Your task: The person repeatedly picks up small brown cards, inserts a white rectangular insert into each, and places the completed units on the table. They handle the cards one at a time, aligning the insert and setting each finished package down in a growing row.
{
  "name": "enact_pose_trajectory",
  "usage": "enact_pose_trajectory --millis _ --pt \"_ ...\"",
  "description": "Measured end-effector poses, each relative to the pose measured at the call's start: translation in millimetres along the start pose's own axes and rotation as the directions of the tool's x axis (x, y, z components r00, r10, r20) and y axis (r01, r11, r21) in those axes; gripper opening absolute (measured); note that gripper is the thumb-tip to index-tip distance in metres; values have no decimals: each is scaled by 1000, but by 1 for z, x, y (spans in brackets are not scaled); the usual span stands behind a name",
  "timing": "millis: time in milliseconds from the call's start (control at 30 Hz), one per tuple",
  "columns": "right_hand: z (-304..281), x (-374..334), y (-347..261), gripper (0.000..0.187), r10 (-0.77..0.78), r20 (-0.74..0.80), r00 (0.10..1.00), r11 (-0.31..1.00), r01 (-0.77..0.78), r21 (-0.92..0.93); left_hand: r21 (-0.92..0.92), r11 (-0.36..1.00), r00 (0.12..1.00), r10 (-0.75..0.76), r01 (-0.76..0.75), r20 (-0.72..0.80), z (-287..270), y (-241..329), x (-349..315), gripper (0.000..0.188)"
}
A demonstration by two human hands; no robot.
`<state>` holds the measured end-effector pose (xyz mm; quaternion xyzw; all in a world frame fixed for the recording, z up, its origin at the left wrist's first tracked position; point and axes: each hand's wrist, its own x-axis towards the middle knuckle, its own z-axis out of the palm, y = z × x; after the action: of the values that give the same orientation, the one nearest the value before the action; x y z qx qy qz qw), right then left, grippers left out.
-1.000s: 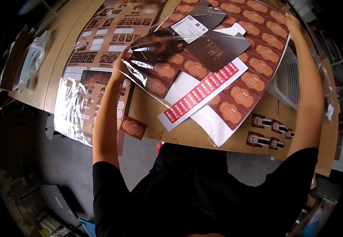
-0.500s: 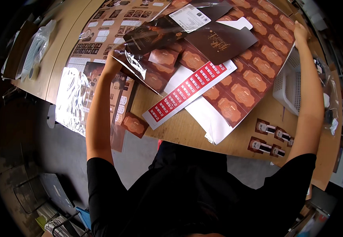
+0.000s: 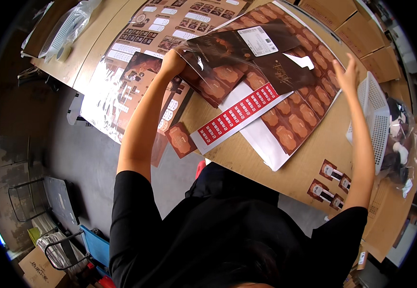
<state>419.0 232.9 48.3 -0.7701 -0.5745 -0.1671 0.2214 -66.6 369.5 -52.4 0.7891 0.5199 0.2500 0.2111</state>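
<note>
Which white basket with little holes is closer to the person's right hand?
The right-side basket, just beyond the right hand and forearm. The left-side basket is far across the table, with clear plastic against it.

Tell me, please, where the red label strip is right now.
In the head view, the red label strip lies slanted just above centre, partly over a white sheet, with a small brown card just left of its lower end.
</note>
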Motion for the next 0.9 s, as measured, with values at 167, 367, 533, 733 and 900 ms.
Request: enact_pose_trajectory --millis 167,367,533,733,900 --pt "-66 -177 -167 80 -603 366 709 746 338 574 27 1000 1000 8 -9 29 -4 11 4 30" --pt "-38 -214 -150 56 -434 463 773 896 424 132 78 997 999 21 -23 30 -9 32 -2 26" --pt "-18 -204 -110 53 -429 431 794 864 500 -60 92 996 1000 10 -10 3 -2 51 -14 28" --pt "8 -161 -91 52 -335 389 858 922 383 -50 68 991 993 -115 116 -22 11 40 -18 34" --pt "31 -139 -109 51 -408 264 874 913 384 141 160 982 978 -70 102 -198 -19 37 -16 34"
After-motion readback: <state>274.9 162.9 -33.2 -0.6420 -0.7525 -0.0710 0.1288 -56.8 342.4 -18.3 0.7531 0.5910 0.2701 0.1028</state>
